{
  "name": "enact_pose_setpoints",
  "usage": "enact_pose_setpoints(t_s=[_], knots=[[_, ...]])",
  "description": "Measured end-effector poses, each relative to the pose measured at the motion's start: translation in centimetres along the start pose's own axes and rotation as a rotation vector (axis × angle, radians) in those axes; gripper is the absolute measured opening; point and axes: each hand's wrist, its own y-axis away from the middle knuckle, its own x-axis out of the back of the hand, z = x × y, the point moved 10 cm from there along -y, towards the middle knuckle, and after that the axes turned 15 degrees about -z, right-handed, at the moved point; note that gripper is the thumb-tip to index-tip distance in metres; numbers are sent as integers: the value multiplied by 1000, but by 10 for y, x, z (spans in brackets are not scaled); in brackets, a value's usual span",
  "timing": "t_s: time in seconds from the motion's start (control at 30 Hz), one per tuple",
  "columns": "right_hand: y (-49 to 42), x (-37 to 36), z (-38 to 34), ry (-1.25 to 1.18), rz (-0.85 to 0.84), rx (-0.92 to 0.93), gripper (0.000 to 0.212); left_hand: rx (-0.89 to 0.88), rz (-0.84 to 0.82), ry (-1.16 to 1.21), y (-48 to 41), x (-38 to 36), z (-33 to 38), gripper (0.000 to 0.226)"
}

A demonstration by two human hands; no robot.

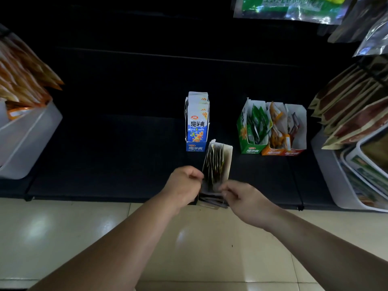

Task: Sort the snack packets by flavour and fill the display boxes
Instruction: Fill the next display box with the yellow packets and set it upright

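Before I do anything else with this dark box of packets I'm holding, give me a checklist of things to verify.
1. Steady hold on the dark cardboard display box: ok, the left hand grips its left wall.
2. The dark packets upright inside: not ok, those under the right hand fan out low at the near end.
3. One flavour only in that box: cannot tell, too dim.
4. The blue cardboard display box full: ok, blue-and-white packets fill it.
5. The green cardboard box, orange cardboard box and red cardboard box full: not ok, the red one looks sparse.
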Motion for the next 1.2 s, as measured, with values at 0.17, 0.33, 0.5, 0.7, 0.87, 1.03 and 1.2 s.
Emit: enact_pose_setpoints(t_s=[0.17,0.33,0.5,0.7,0.87,1.03,1.2], knots=[[-1,5,-8,-34,30,10,19,-34,-4,-33,-5,-7,5,21],[-1,21,-8,-111,113,10,20,-45,-5,-42,-10,-11,11,54],[0,20,-5,-147,101,8,18,-132,-14,-118,-11,-11,17,33],[-1,15,-9,-152,52,-10,17,-201,87,59,8,9,41,23],[1,22,-13,-215,93,-6,34,-225,63,493,17,25,46,23],[4,35,-26,-318,191,85,50,-273,42,338,25,31,57,17],[12,41,-40,-237,206,158,9,-273,-81,248,23,13,57,15]])
